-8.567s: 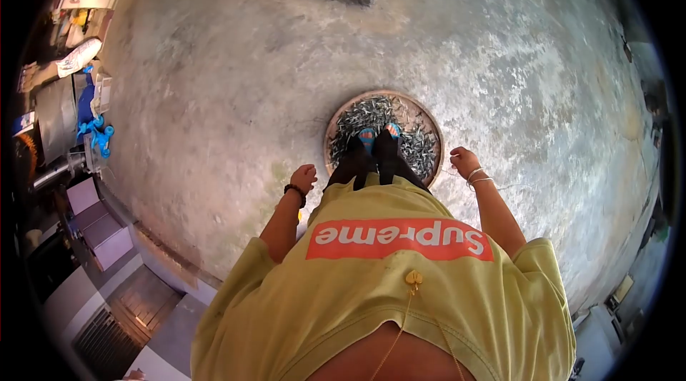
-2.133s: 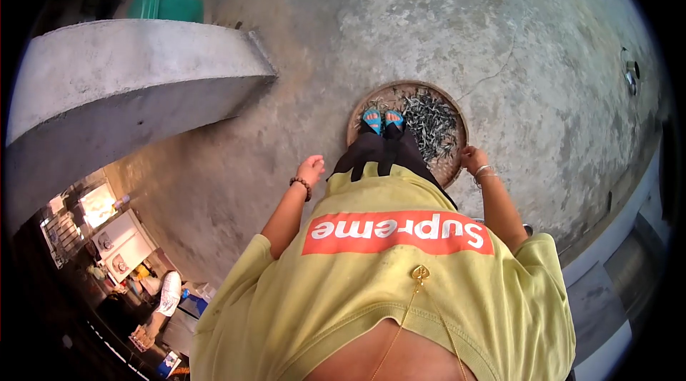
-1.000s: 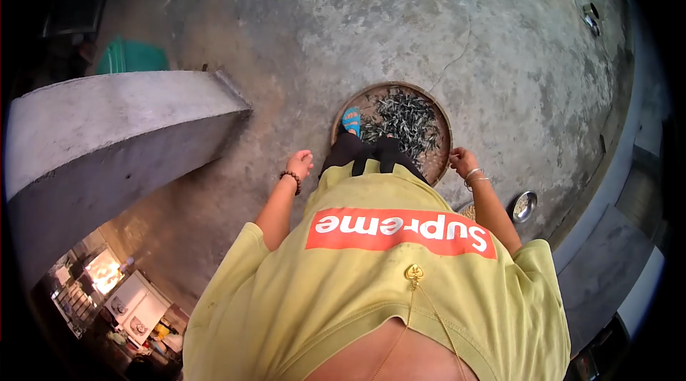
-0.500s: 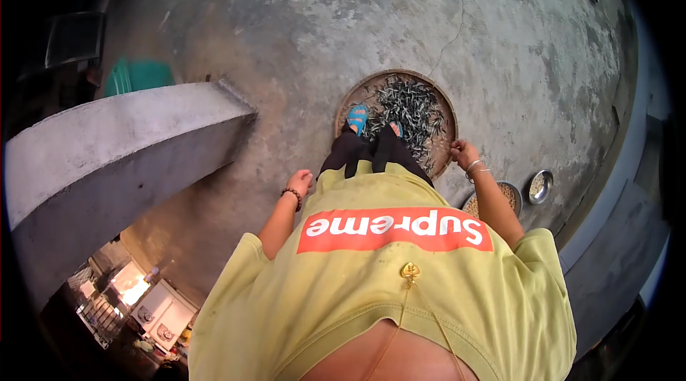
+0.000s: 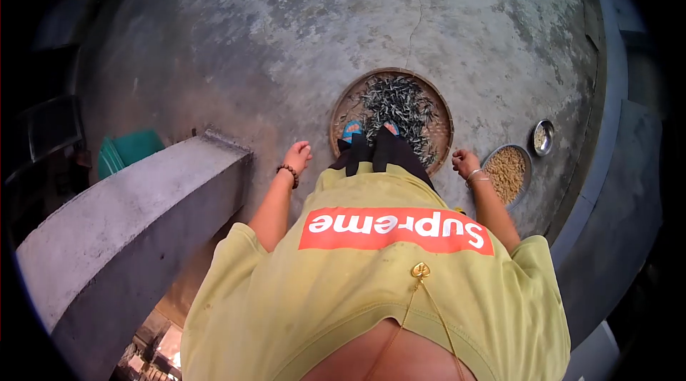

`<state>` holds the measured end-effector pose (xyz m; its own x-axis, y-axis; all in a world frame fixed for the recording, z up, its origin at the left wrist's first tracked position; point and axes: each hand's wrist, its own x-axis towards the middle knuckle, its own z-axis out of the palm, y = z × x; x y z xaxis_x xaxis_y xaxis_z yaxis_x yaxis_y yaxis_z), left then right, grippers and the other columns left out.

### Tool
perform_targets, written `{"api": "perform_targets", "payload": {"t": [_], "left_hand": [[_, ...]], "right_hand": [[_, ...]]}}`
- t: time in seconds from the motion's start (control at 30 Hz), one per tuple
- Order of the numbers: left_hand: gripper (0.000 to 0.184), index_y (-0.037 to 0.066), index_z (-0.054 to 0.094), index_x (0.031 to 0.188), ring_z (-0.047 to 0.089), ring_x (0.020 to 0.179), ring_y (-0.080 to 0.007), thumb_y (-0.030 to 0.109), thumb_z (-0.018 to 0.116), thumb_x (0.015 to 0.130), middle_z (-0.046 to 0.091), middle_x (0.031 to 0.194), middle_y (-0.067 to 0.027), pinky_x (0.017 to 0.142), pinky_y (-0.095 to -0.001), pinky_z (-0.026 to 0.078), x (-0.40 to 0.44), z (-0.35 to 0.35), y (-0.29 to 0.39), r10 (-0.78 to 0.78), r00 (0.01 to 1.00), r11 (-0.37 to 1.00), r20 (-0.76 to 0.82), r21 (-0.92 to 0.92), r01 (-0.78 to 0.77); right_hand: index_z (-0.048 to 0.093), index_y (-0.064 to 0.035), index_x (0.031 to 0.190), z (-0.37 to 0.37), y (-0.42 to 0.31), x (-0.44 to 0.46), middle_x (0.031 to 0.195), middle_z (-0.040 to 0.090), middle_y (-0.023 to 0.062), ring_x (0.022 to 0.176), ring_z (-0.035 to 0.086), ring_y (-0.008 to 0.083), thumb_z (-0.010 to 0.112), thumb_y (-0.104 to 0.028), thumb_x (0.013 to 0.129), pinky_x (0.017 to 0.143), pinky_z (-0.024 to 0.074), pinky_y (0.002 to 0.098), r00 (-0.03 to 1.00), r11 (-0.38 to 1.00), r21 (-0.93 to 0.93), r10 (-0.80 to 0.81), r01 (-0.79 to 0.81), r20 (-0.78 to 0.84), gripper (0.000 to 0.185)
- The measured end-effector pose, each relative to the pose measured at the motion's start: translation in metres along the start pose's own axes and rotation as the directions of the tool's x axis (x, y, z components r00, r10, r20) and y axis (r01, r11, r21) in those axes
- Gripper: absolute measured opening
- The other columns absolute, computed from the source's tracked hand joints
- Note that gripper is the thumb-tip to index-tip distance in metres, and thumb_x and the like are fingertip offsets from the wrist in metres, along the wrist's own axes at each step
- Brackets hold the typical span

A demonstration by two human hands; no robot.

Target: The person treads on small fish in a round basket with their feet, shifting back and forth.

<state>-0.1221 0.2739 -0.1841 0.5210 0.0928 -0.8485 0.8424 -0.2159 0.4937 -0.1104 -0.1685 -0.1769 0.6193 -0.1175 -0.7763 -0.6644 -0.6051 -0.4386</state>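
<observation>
Both arms hang beside my body. My left hand (image 5: 298, 156), with a beaded bracelet at the wrist, is loosely curled over the floor and holds nothing. My right hand (image 5: 466, 162), wearing a light bangle, hangs with half-bent fingers and nothing visible in it. It is between a round woven tray (image 5: 346, 111) and a metal basin (image 5: 529, 167). In the tray lie many slender dark-and-silver pieces (image 5: 400, 106) resembling small fish. Tan, peanut-like pieces (image 5: 506, 172) fill the basin. My feet, in blue sandals (image 5: 351, 129), appear at the tray's near side, which my legs partly hide.
A smaller metal bowl (image 5: 549, 139) with pale contents stands beyond the basin. To the left runs a thick concrete ledge (image 5: 143, 202), with a green container (image 5: 136, 147) behind it. A low wall edge (image 5: 597, 159) borders the cracked concrete floor (image 5: 321, 17) on the right.
My view has turned, so the ledge sits lower and the basin shows more fully. My left hand is higher in view; the right hand has dropped slightly away from the tray's rim.
</observation>
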Motion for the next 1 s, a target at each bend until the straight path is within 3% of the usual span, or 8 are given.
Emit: {"api": "perform_targets", "payload": {"t": [0.17,0.4,0.47,0.53,0.6,0.8,0.9,1.0], "left_hand": [[0.03,0.009,0.039,0.099,0.047,0.07,-0.0097,0.022,0.042,0.073,0.047,0.087,-0.0012,0.054,-0.0232,0.039,0.013,-0.023,-0.02,-0.039,0.999,0.999,0.012,0.03,0.039],[0.027,0.01,0.041,0.098,0.048,0.067,-0.0109,0.02,0.042,0.073,0.049,0.082,-0.0014,0.051,-0.0225,0.039,0.01,-0.058,-0.052,-0.193,0.979,0.979,-0.065,0.058,0.197],[0.026,0.009,0.041,0.097,0.048,0.067,-0.0109,0.02,0.042,0.073,0.049,0.082,-0.0016,0.051,-0.0228,0.039,0.012,-0.061,-0.053,-0.176,0.982,0.983,-0.064,0.044,0.179],[0.025,0.009,0.041,0.096,0.048,0.067,-0.0109,0.019,0.042,0.073,0.049,0.083,-0.0015,0.051,-0.0228,0.039,0.009,-0.059,-0.043,-0.135,0.988,0.988,-0.07,0.069,0.14],[0.025,0.009,0.041,0.096,0.048,0.067,-0.0107,0.019,0.041,0.073,0.049,0.083,-0.0014,0.052,-0.0228,0.039,0.008,-0.051,-0.035,-0.125,0.99,0.991,-0.067,0.045,0.128],[0.03,0.005,0.04,0.099,0.049,0.069,-0.0107,0.02,0.042,0.073,0.049,0.085,-0.0029,0.051,-0.0219,0.039,0.008,-0.035,-0.033,-0.06,0.998,0.998,0.031,0.017,0.059],[0.03,0.005,0.04,0.099,0.049,0.069,-0.0106,0.02,0.042,0.073,0.049,0.085,-0.003,0.05,-0.022,0.039,0.01,-0.035,-0.038,-0.072,0.997,0.997,0.016,0.04,0.072],[0.03,0.005,0.041,0.098,0.049,0.067,-0.0107,0.02,0.043,0.072,0.049,0.083,-0.003,0.047,-0.0221,0.039,0.012,-0.041,-0.046,-0.087,0.996,0.996,-0.004,0.025,0.087]], "right_hand": [[0.048,-0.0007,0.075,0.025,-0.019,-0.007,0.059,0.051,0.0075,0.05,0.048,0.0129,0.048,-0.008,0.065,0.047,0.0393,0.0236,1.0,0.996,0.09,0.007,-0.006,-0.01,0.012],[0.049,-0.0023,0.079,0.056,-0.029,-0.011,0.063,0.052,0.0076,0.055,0.049,0.0143,0.049,-0.012,0.066,0.055,0.0392,0.0248,0.989,0.99,0.023,-0.14,0.141,-0.046,0.016],[0.049,-0.0022,0.078,0.061,-0.02,-0.008,0.063,0.052,0.0077,0.055,0.049,0.0145,0.049,-0.012,0.065,0.054,0.0391,0.0247,0.985,0.985,-0.061,-0.163,0.159,-0.059,0.016],[0.049,-0.0019,0.076,0.058,-0.022,-0.014,0.062,0.052,0.0078,0.055,0.049,0.0146,0.05,-0.011,0.064,0.053,0.0391,0.0245,0.994,0.993,0.052,-0.1,0.102,-0.035,0.015],[0.045,-0.0005,0.078,0.055,-0.022,-0.014,0.061,0.048,0.0036,0.051,0.046,0.0104,0.045,-0.004,0.067,0.047,0.0383,0.0216,0.999,0.998,-0.046,-0.044,0.044,0.014,0.012],[0.046,-0.0011,0.077,0.057,-0.01,-0.018,0.064,0.049,0.004,0.05,0.046,0.0101,0.046,-0.006,0.067,0.046,0.0379,0.0219,1.0,0.995,0.103,0.008,-0.007,-0.018,0.011],[0.048,-0.0017,0.075,0.063,-0.014,-0.021,0.058,0.051,0.0072,0.05,0.048,0.0137,0.049,-0.008,0.063,0.05,0.0387,0.0244,0.999,0.999,0.001,0.038,-0.038,0.025,0.013],[0.048,-0.0023,0.075,0.073,0.008,0.002,0.058,0.051,0.0073,0.05,0.048,0.0138,0.049,-0.009,0.063,0.05,0.039,0.0245,0.999,0.998,0.032,-0.047,0.046,0.012,0.014]]}}
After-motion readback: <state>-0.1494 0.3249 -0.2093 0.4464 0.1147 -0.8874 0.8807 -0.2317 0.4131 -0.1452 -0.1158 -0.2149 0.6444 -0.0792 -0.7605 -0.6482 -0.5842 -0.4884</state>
